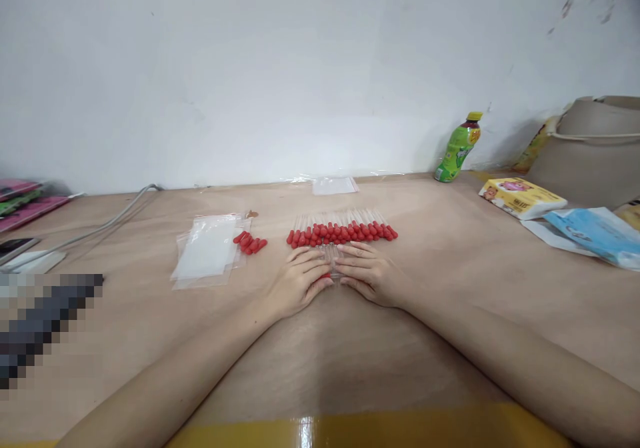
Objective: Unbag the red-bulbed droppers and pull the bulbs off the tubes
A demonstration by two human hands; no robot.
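Note:
My left hand and my right hand rest palm down on the table, facing each other, fingers stretched out. Between and under their fingertips lie several clear tubes, partly covered. A bit of red shows beneath my left thumb. Just beyond the fingers, droppers with red rubber bulbs lie side by side in a wide row, clear stems pointing away from me. To the left of the row is a small heap of loose red bulbs. Clear plastic bags lie flat beside that heap.
Another clear bag lies near the wall. At the right stand a green drink bottle, a yellow tissue pack, a blue packet and a beige bucket. A grey cable and a phone are at the left.

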